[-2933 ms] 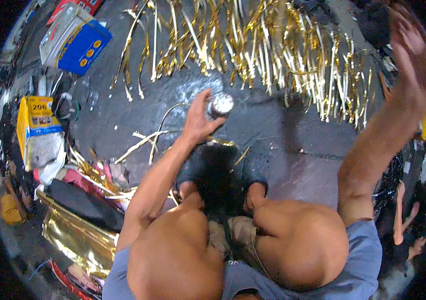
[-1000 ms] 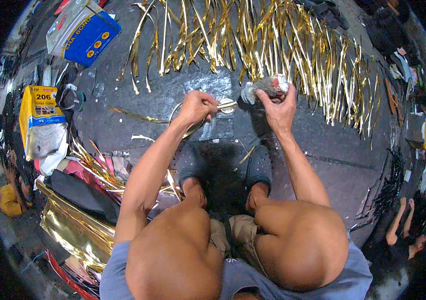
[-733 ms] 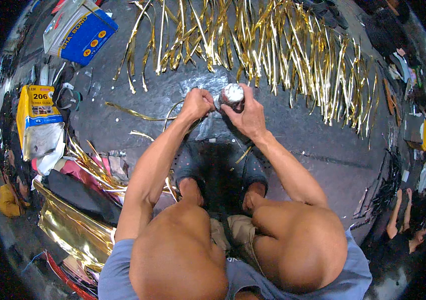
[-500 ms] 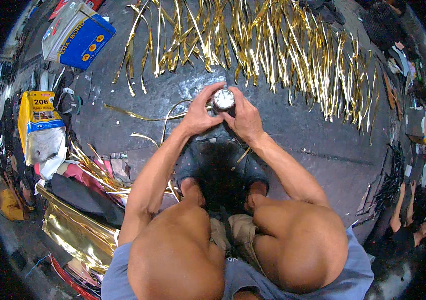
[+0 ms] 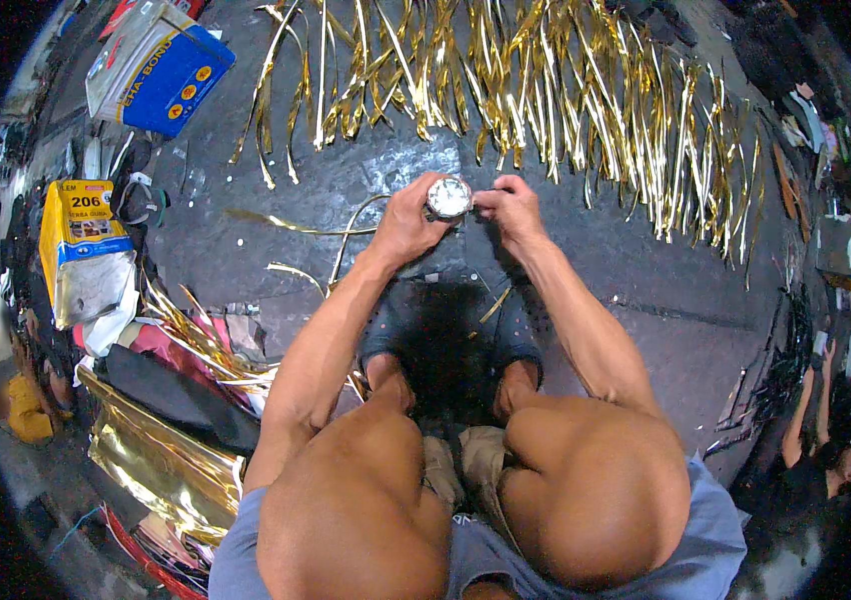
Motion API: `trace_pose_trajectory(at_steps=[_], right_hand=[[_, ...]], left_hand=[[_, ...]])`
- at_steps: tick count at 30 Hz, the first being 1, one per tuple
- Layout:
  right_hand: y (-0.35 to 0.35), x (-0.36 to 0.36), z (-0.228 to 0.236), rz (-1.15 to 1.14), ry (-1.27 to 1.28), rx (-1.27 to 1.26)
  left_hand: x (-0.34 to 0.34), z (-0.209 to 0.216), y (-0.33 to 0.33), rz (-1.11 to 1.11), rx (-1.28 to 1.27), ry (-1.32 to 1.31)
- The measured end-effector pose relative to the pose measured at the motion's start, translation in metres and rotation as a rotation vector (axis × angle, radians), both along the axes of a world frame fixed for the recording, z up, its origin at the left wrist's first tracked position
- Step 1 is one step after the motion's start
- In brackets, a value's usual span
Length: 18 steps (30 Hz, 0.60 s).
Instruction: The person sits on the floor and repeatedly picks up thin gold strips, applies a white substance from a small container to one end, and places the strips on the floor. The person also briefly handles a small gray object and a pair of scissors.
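Out in front of my knees, my left hand (image 5: 411,225) is wrapped round a small cylinder (image 5: 449,198) with a shiny whitish round top and a dark rim; its kind is not clear. Just to the right of it, my right hand (image 5: 514,212) has thumb and fingers pinched together by the cylinder's side. What the pinch holds, if anything, is too small to make out. A loose narrow gold foil strip (image 5: 296,228) lies on the floor left of my left hand. Beyond both hands spreads a wide row of gold foil strips (image 5: 506,85).
To the left stand a blue-and-white can (image 5: 191,85) and a yellow-and-blue can (image 5: 86,225). A gold foil sheet (image 5: 161,455) and more cut strips (image 5: 201,345) lie at lower left. Other people are at the far left and the right edge, with a person's arm (image 5: 801,415) visible.
My right hand has come off the cylinder's side and moved right, its fingers now pinched. My left hand still holds the cylinder. The whole view has shifted slightly.
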State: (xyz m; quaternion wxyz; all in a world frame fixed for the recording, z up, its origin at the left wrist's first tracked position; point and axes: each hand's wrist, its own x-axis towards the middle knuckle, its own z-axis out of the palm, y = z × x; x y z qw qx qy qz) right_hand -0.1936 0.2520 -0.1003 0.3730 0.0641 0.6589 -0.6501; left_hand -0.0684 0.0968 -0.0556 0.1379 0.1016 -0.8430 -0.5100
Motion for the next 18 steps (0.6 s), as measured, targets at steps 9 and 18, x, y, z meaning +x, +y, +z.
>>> trace_pose_trajectory(at_steps=[9,18], right_hand=[[0.111,-0.039,0.276,-0.159,-0.111,-0.949],[0.123,-0.047,0.375,0.075,0.196,-1.000]], left_hand=[[0.003,0.001,0.000,-0.015,-0.045,0.023],[0.003,0.008,0.003,-0.005,-0.078,-0.003]])
